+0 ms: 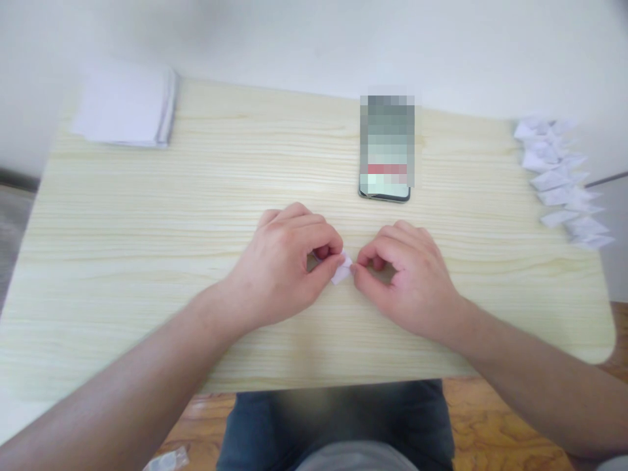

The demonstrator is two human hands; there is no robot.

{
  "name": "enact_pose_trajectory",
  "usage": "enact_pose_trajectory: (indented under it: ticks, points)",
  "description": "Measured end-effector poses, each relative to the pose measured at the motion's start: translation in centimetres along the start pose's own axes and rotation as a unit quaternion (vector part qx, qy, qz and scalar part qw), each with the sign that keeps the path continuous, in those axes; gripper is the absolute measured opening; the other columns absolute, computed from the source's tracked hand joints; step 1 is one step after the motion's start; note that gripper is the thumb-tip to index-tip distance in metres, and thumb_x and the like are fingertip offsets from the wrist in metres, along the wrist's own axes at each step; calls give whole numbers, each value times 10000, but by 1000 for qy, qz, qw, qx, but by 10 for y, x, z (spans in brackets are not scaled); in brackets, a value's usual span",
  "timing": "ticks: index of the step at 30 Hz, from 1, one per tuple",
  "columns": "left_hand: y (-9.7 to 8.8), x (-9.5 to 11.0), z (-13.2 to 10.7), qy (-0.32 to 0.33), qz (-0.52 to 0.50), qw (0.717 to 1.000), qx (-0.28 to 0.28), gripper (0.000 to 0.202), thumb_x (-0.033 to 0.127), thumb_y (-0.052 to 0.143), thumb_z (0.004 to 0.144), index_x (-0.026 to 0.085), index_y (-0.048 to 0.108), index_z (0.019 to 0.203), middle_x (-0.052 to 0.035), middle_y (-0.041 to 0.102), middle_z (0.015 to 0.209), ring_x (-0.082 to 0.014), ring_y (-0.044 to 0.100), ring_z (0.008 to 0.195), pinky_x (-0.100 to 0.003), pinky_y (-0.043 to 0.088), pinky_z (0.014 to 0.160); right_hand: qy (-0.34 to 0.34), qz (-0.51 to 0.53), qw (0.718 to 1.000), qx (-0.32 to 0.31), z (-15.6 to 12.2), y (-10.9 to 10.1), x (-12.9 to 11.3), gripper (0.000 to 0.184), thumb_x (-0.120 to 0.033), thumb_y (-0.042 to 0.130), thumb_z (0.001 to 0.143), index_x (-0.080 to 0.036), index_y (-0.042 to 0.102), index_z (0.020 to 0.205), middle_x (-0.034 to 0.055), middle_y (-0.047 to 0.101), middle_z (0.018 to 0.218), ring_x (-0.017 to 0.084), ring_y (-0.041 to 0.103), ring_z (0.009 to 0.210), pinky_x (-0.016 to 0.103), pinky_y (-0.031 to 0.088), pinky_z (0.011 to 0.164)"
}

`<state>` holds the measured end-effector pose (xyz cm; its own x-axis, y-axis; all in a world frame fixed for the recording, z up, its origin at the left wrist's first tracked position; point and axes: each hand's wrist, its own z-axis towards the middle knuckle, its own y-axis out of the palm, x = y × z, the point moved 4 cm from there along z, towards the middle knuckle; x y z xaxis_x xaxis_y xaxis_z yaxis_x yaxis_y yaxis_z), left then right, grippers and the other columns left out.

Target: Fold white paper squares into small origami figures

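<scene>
A small folded piece of white paper [342,269] sits just above the light wooden table [147,216], pinched from both sides. My left hand [279,268] curls its fingers and thumb onto the paper's left end. My right hand [407,278] pinches the right end with thumb and forefinger. Both hands rest near the middle of the table, close to its front edge. Most of the paper is hidden by my fingers.
A smartphone [386,150] lies face up behind my right hand. A stack of white paper sheets [125,108] lies at the back left corner. Several small folded white paper pieces [562,180] line the right edge. Wooden floor shows below the table.
</scene>
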<state>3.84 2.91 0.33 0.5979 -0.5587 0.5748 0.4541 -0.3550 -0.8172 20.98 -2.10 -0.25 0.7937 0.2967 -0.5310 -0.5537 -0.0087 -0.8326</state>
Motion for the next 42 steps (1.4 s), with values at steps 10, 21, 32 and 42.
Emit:
enact_pose_trajectory:
  ticks: [10,21,32,42]
  points:
    - [0,-1,-1,4,-5,1000,5,71,247,622,893,221,669,846,-18,707,852,-226,579,920,-397,411,865,2,3,1000,-8,2,-1,-1,126,-250,653,910,-218,629,790,20,626,743,212,539,788,382,347,763]
    - [-1,-3,-3,4,-9,1000,5,138,160,618,851,220,620,975,-20,687,962,-231,577,958,-393,415,871,13,28,999,-23,2,-3,1,68,-198,697,859,-237,642,863,4,646,756,216,545,797,377,348,782]
    - [-8,-6,-4,48,-11,999,-12,270,165,579,905,265,702,1124,-49,665,1120,-240,579,1061,-427,443,969,-6,33,999,-19,1,-3,3,42,-208,684,895,-246,666,890,2,663,767,218,554,815,374,349,805]
    - [-9,3,-4,53,25,998,-18,104,186,618,855,216,687,926,-64,652,1023,-251,558,989,-426,447,885,-16,39,999,9,1,-4,5,70,-234,710,867,-217,657,910,-13,624,761,193,572,799,353,364,800]
